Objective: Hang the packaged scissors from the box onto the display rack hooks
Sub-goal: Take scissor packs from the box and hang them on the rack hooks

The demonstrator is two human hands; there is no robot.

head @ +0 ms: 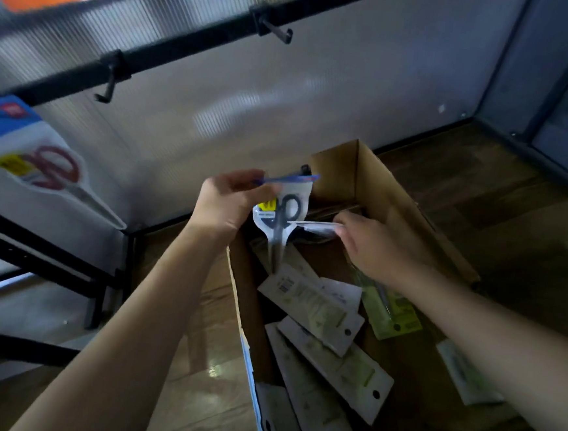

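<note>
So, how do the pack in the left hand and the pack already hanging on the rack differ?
The pack in the left hand holds black-handled scissors; the hanging pack holds red-handled ones. The first is held by its top edge over the box; the second hangs tilted at the left. Both have yellow labels and blue tops.

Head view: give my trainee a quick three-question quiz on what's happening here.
1. True or false: the left hand holds a scissors pack with black handles.
2. What colour are the handles on the hung pack at far left?
3. Both hooks, the upper hook and the lower hook, on the black bar are: A) loaded B) bare.

Key: 1 true; 2 red; 3 B.
</note>
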